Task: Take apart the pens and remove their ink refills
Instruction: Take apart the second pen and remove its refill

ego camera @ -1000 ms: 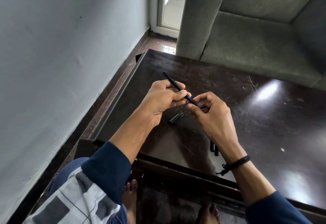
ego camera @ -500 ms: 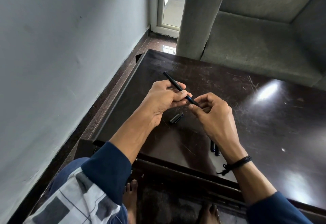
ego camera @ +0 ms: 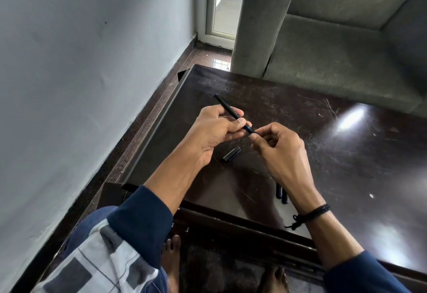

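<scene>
Above the near-left part of the table (ego camera: 346, 165), both hands hold a single black pen (ego camera: 225, 106) clear of the surface. The pen is tilted, with its far end pointing up and away to the left and its near end pointing towards the right hand.

1. Left hand (ego camera: 215, 131): the fingers are curled round the middle of the barrel, and the thumb presses on the barrel from above. The far end of the pen projects beyond the knuckles.
2. Right hand (ego camera: 282, 152): the thumb and forefinger pinch the near end of the pen, next to a short blue section of the barrel. The remaining fingers are loosely curled. The tip itself is hidden by the fingertips.

A short dark cap (ego camera: 231, 154) lies flat on the table below the gap between the hands and touches neither of them. Two dark pen pieces (ego camera: 280, 193) lie side by side on the table just beside the right wrist, which partly covers them. One of them has a ribbed section.

A black cord band (ego camera: 310, 213) sits on the right wrist. A grey sofa (ego camera: 335, 62) stands against the far edge of the table, and a pale wall (ego camera: 80, 85) runs along the left side. Bare feet (ego camera: 172, 253) are visible below the near edge of the table.
</scene>
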The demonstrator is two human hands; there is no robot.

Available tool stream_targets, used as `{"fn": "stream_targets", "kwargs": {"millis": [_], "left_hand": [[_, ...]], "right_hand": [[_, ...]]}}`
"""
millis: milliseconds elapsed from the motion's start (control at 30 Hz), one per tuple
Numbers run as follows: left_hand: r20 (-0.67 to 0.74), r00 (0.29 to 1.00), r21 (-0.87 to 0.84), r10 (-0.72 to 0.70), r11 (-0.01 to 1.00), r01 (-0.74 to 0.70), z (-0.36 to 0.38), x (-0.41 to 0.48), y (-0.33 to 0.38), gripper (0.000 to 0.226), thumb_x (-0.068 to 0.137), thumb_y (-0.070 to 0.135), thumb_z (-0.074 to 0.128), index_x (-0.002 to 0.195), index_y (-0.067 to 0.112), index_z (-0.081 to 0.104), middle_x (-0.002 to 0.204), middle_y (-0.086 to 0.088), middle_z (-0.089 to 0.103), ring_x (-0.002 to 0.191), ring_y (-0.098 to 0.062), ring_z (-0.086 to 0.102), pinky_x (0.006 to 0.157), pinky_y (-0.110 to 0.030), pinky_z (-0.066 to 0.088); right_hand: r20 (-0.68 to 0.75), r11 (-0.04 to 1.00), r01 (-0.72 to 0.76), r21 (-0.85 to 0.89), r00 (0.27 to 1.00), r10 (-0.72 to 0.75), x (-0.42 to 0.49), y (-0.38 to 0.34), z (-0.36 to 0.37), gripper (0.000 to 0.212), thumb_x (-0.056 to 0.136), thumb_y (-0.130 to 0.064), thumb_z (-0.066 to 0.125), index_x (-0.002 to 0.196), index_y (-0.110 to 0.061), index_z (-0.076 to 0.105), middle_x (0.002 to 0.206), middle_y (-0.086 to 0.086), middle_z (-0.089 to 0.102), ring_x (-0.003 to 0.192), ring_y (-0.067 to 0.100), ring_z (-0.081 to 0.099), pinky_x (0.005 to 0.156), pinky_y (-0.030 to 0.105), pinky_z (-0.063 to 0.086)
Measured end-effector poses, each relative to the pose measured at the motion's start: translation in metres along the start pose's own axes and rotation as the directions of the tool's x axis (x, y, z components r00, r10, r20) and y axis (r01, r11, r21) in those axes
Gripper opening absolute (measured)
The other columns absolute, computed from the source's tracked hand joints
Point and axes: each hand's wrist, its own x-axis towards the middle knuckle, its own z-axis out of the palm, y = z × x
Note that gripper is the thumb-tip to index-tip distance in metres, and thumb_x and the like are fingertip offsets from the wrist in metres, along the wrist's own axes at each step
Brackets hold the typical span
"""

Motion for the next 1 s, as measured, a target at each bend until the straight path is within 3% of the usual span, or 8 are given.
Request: {"fn": "stream_targets", "kwargs": {"millis": [100, 267, 500, 633, 800, 1000], "left_hand": [[0.003, 1.0, -0.004, -0.003, 1.0, 0.003, -0.0002, 0.0, 0.0001, 0.015, 0.092, -0.007, 0.064, 0.103, 0.003, 0.066, 0.103, -0.021, 0.075, 0.085, -0.021, 0.074, 0.079, -0.028, 0.062], [-0.001, 1.0, -0.011, -0.005, 1.0, 0.005, -0.0002, -0.0004, 0.0011, 0.017, 0.092, -0.007, 0.064, 0.108, -0.001, 0.065, 0.103, -0.022, 0.075, 0.084, -0.021, 0.074, 0.079, -0.028, 0.063], [-0.001, 1.0, -0.014, -0.004, 1.0, 0.004, 0.0005, -0.0002, 0.0002, 0.018, 0.091, -0.007, 0.065, 0.108, -0.001, 0.066, 0.1, -0.021, 0.075, 0.081, -0.019, 0.074, 0.079, -0.029, 0.063], [0.0, 1.0, -0.004, -0.005, 1.0, 0.005, -0.0006, 0.0001, 0.0, 0.017, 0.091, -0.007, 0.065, 0.108, -0.001, 0.066, 0.102, -0.021, 0.075, 0.083, -0.021, 0.075, 0.08, -0.029, 0.063], [-0.005, 1.0, 0.008, -0.003, 1.0, 0.003, 0.0013, -0.0006, -0.0003, 0.017, 0.091, -0.007, 0.065, 0.107, -0.001, 0.066, 0.103, -0.022, 0.075, 0.084, -0.021, 0.074, 0.078, -0.028, 0.063], [-0.002, 1.0, 0.002, -0.007, 1.0, 0.007, -0.0007, -0.0008, 0.0015, 0.017, 0.092, -0.007, 0.065, 0.108, -0.001, 0.066, 0.102, -0.022, 0.075, 0.083, -0.021, 0.075, 0.078, -0.028, 0.063]], "right_hand": [[0.02, 1.0, -0.003, 0.001, 1.0, 0.003, 0.0002, -0.0015, 0.0, 0.01, 0.097, -0.036, 0.067, 0.089, -0.029, 0.071, 0.074, -0.012, 0.073, 0.073, 0.008, 0.07, 0.076, 0.038, 0.058], [-0.01, 1.0, 0.007, 0.013, 1.0, -0.007, -0.0004, -0.0005, -0.0014, 0.016, 0.085, -0.037, 0.081, 0.093, -0.031, 0.068, 0.079, -0.012, 0.068, 0.072, 0.01, 0.066, 0.071, 0.036, 0.057], [0.0, 1.0, 0.007, -0.012, 1.0, -0.007, -0.0006, 0.0002, -0.0001, 0.007, 0.092, -0.035, 0.073, 0.09, -0.029, 0.071, 0.077, -0.008, 0.072, 0.074, 0.01, 0.069, 0.074, 0.037, 0.058], [-0.01, 1.0, 0.015, 0.001, 1.0, -0.015, -0.001, -0.0008, -0.0018, 0.014, 0.086, -0.036, 0.08, 0.092, -0.031, 0.069, 0.079, -0.012, 0.068, 0.069, 0.003, 0.062, 0.068, 0.029, 0.055], [-0.002, 1.0, 0.008, -0.018, 1.0, -0.008, -0.0003, -0.0009, -0.0012, 0.007, 0.093, -0.033, 0.073, 0.088, -0.028, 0.07, 0.076, -0.009, 0.072, 0.073, 0.01, 0.069, 0.074, 0.038, 0.058], [0.002, 1.0, 0.01, 0.014, 1.0, -0.01, -0.0005, -0.0019, -0.0007, 0.014, 0.086, -0.037, 0.08, 0.092, -0.031, 0.069, 0.078, -0.011, 0.069, 0.072, 0.008, 0.065, 0.069, 0.033, 0.056]]}}
